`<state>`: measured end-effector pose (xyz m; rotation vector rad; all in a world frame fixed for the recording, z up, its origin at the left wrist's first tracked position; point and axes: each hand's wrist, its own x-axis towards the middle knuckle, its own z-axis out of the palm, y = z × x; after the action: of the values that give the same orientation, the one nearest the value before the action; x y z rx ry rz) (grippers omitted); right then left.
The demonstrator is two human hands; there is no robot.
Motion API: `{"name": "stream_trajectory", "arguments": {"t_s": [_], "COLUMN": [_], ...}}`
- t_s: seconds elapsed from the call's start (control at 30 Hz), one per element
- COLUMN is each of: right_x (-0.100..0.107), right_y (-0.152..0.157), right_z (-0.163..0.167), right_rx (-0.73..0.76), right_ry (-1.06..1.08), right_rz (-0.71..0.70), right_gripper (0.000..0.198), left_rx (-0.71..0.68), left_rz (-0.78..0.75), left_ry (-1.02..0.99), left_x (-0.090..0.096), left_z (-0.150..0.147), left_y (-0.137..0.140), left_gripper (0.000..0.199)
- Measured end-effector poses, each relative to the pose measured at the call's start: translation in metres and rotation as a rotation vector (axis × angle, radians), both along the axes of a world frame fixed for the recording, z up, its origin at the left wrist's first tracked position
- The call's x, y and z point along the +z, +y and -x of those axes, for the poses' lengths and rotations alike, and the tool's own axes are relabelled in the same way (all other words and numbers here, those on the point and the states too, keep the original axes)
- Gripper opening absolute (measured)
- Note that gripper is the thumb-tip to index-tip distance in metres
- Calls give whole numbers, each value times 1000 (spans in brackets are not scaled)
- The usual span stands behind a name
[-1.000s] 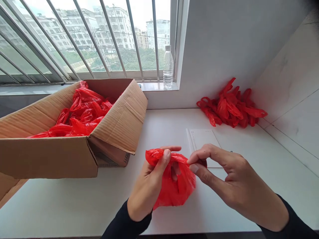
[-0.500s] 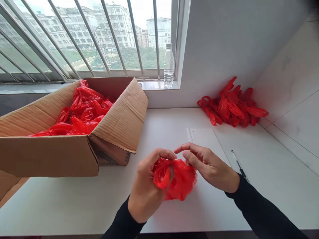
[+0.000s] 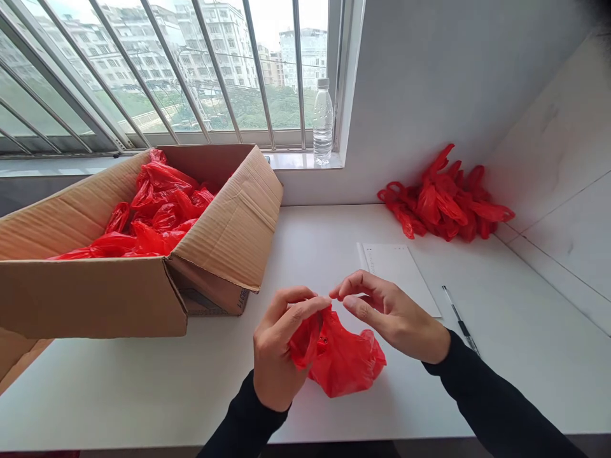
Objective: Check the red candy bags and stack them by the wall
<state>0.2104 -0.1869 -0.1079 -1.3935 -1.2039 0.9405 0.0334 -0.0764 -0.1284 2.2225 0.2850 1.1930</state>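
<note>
And here at the middle of the clock is the red plastic bag [image 3: 348, 361], hanging just above or resting on the worktop [image 3: 143, 391]; from where I stand I can't tell which. At its nine o'clock the left hand [image 3: 277, 346] has the gathered top pinched between thumb and fingers. Over at two, the right hand [image 3: 394, 315] hovers beside that top, thumb and forefinger parted, nothing visible between them.

So how far along? I'd call this bag half handled: bunched at the neck, yes, but loose and puffy below, and no finished knot that I can see. Plenty more around it! At ten o'clock, the cardboard box [image 3: 90, 296] carries a heap of bunched red bags [image 3: 165, 207]; at one, a pile of red plastic bags [image 3: 443, 203] lies against the wall, beyond the white notebook [image 3: 398, 277].
</note>
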Motion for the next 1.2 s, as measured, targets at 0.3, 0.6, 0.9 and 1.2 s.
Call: {"name": "stream_trajectory", "arguments": {"t_s": [0.3, 0.6, 0.9, 1.2], "right_x": [3, -1, -49, -84], "right_y": [0, -1, -43, -42], "right_z": [6, 5, -28, 40], "right_rx": [145, -73, -350, -611], "right_ry": [112, 194, -98, -243], "right_rz": [-43, -137, 115, -94], "right_gripper": [6, 14, 20, 10], "left_rx": [-19, -7, 95, -112], "left_rz": [23, 15, -142, -220], "left_ry": [-11, 59, 384, 585], "left_x": [-4, -11, -50, -52], "left_z": [2, 3, 65, 33], "left_y": [-1, -6, 22, -5], "left_gripper": [41, 55, 54, 63]}}
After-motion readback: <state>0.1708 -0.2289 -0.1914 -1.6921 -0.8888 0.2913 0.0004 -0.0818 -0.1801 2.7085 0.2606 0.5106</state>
